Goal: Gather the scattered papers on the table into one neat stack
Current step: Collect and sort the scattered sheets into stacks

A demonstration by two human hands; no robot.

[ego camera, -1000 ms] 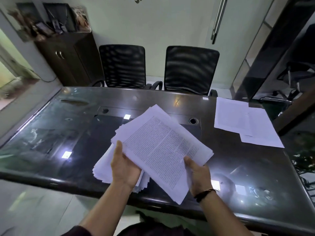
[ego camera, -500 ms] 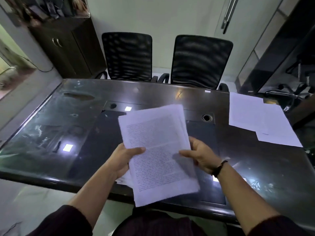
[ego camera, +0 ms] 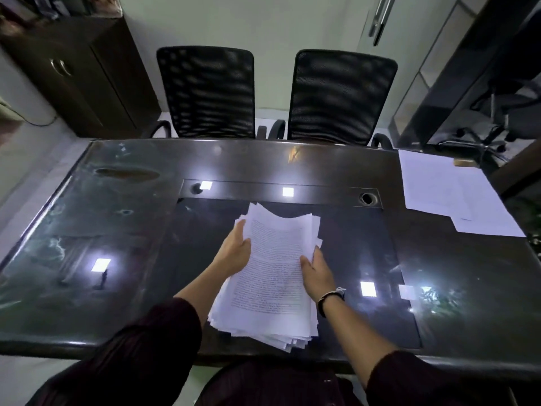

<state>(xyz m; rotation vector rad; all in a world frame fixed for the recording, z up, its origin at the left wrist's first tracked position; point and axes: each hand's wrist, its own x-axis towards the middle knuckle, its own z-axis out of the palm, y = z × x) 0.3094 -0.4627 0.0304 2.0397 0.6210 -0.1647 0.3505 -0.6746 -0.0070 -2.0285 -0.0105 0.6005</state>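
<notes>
At ten o'clock from me stands a dark cabinet (ego camera: 73, 74) against the wall, back beyond the far left corner of the surface (ego camera: 117, 244), which is dark and glossy with ceiling lights mirrored in it. My left hand (ego camera: 234, 253) lies along the left edge of the stack of papers (ego camera: 275, 276), the fingers (ego camera: 240, 230) fairly straight and pressed flat against that edge, the thumb side turned toward the sheets. The stack sits at twelve o'clock, directly in front of me, its near end close to the surface's near edge and its far end lifted and curling. The top sheet is printed with text, and the edges of the sheets below fan out unevenly, most of all at the near right corner. My right hand (ego camera: 317, 273) holds the stack's right edge, the thumb lying on top of the printed page and the other fingers tucked at the side where I cannot see them fully; a dark band circles that wrist. Two black mesh chairs (ego camera: 342, 95) stand side by side at twelve o'clock behind the far edge. At two o'clock, well apart from the stack, loose white sheets (ego camera: 450, 194) lie overlapping flat near the far right corner.
</notes>
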